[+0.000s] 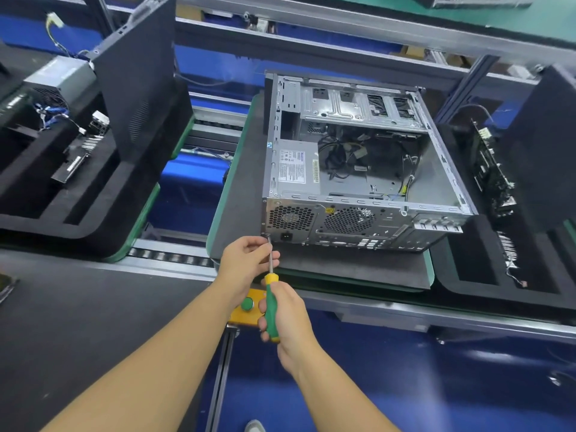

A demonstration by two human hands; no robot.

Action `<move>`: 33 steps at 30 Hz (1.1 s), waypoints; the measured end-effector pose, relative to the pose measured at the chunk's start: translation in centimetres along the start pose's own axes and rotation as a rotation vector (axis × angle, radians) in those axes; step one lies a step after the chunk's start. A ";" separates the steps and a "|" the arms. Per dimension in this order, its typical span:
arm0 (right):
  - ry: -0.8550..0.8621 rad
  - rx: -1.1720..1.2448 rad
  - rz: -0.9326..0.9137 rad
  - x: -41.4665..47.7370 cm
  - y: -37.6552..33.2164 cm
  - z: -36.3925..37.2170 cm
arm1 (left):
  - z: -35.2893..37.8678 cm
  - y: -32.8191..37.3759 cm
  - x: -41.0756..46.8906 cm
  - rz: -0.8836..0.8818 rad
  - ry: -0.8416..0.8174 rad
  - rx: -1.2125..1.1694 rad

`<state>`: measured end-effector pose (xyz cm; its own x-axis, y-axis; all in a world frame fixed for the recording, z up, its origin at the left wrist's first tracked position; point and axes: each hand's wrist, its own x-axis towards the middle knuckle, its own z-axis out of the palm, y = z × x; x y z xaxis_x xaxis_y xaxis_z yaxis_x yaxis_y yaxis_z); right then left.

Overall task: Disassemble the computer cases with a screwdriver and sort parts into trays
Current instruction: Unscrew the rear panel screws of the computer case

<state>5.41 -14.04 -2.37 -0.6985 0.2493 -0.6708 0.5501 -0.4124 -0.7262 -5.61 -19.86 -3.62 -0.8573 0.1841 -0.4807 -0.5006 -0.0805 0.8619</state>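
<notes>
Fingers of the right hand wrap around the green and yellow handle of the screwdriver, whose shaft points up to the lower left corner of the computer case's rear panel. The left hand, arm stretched forward, pinches the shaft near its tip. The case lies open on a dark pad on the conveyor, between two black foam trays.

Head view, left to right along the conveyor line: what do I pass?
Grey power supply → upright dark side panel → open computer case → green circuit board. The screwdriver overlaps the case, so it is left out.
</notes>
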 end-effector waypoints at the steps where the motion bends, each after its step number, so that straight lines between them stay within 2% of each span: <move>1: -0.002 -0.006 0.002 0.1 -0.1 0.0 | 0.0 0.0 0.1 -0.002 0.002 -0.002; 17: 0.008 0.036 0.031 0.3 0.2 0.0 | -1.2 -0.3 1.0 -0.053 -0.065 0.005; 22: 0.027 0.138 0.041 0.5 0.5 0.6 | -1.1 -0.3 0.7 -0.080 -0.051 -0.012; 25: 0.073 0.099 0.086 0.6 0.8 1.2 | -1.9 0.1 0.5 -0.099 -0.152 0.202; 28: 0.089 0.021 0.064 0.6 0.7 1.1 | -3.5 0.7 0.4 -0.127 -0.326 0.418; 31: 0.127 -0.037 0.001 0.3 0.3 1.1 | -4.6 0.6 -0.2 -0.242 -0.482 0.497; 33: 0.173 -0.053 -0.006 0.1 0.2 1.4 | -4.7 0.2 -0.8 -0.266 -0.492 0.472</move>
<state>4.81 -15.32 -2.32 -0.6150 0.4005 -0.6793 0.5727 -0.3653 -0.7339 -5.66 -24.67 -3.82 -0.5049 0.5664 -0.6513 -0.4844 0.4386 0.7569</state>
